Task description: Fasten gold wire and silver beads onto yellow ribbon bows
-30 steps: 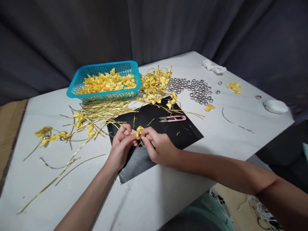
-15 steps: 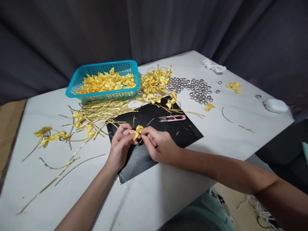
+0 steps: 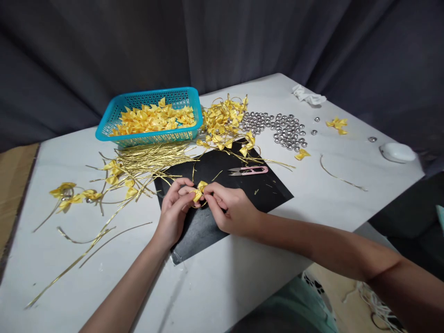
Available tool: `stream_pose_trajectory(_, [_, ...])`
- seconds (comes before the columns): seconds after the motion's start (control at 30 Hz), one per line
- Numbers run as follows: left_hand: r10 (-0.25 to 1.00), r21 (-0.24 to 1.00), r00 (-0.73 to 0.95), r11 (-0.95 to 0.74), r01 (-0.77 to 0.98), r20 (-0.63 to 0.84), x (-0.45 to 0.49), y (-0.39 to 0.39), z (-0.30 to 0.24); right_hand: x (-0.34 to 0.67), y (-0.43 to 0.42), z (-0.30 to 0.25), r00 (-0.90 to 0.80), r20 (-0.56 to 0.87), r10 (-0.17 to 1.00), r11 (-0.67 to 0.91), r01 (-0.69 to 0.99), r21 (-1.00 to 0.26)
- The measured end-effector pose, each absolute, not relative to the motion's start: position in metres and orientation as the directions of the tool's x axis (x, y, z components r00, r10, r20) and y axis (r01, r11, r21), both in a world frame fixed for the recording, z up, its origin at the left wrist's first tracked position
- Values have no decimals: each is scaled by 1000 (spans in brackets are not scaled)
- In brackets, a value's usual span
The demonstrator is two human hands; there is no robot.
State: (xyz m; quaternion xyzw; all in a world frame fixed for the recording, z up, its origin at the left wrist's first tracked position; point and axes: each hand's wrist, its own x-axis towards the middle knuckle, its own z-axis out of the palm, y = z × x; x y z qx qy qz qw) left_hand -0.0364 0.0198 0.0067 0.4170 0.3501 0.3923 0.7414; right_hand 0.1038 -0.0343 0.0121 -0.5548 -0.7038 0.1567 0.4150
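Observation:
Over the black mat (image 3: pixel 197 236), my left hand (image 3: pixel 175 210) pinches a yellow ribbon bow (image 3: pixel 200 192) between thumb and fingers. My right hand (image 3: pixel 231 206) is closed at the bow's right side, fingertips pressed together against it. A gold cord shows in part around the bow and below it; how it runs between my fingers is hidden. Pink-handled thread snips (image 3: pixel 249 171) lie on the mat just beyond my right hand. Short gold cord clippings are scattered near them.
A blue basket (image 3: pixel 152 136) of yellow bows stands at the back left, with gold cords (image 3: pixel 152 159) before it. Corded bows (image 3: pixel 224 120) are heaped beside it, then silver beads (image 3: pixel 287 132). Farther right are a crumpled tissue (image 3: pixel 308 95) and a white dish (image 3: pixel 397 152).
Both hands stay in nearly the same place. The bow has turned slightly and shifted a little to the right between my fingers.

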Motion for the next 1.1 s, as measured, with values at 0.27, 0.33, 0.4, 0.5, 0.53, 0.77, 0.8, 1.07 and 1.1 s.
stream_pose_trajectory(0.27, [872, 899, 458, 332, -286, -176, -37, 19, 5, 105, -34, 11, -33, 417, 908, 348, 613, -709])
stream_pose_trajectory(0.33, [868, 899, 464, 335, -284, -177, -37, 19, 5, 105, -34, 11, -34, 421, 907, 353, 605, -713])
stream_pose_trajectory(0.4, [862, 901, 477, 334, -276, -173, -37, 19, 4, 105, -33, 11, -28, 421, 907, 350, 606, -714])
stream_pose_trajectory(0.5, [858, 907, 487, 326, -267, -165, -37, 19, 4, 104, -33, 11, -20, 412, 911, 339, 604, -722])
stream_pose_trajectory(0.53, [858, 909, 488, 322, -265, -162, -37, 18, 4, 104, -33, 11, -20, 408, 913, 337, 604, -722])
stream_pose_trajectory(0.77, [874, 927, 470, 270, -260, -123, -37, 18, 3, 106, -32, 12, -39, 415, 909, 347, 623, -701])
stream_pose_trajectory(0.8, [874, 927, 470, 271, -259, -124, -37, 18, 3, 106, -33, 11, -42, 416, 909, 349, 623, -700])
stream_pose_trajectory(1.07, [868, 906, 472, 314, -283, -153, -37, 20, 1, 104, -34, 8, -65, 395, 916, 338, 655, -676])
stream_pose_trajectory(1.1, [870, 905, 467, 318, -283, -160, -37, 20, 1, 105, -34, 8, -72, 398, 915, 340, 668, -662])
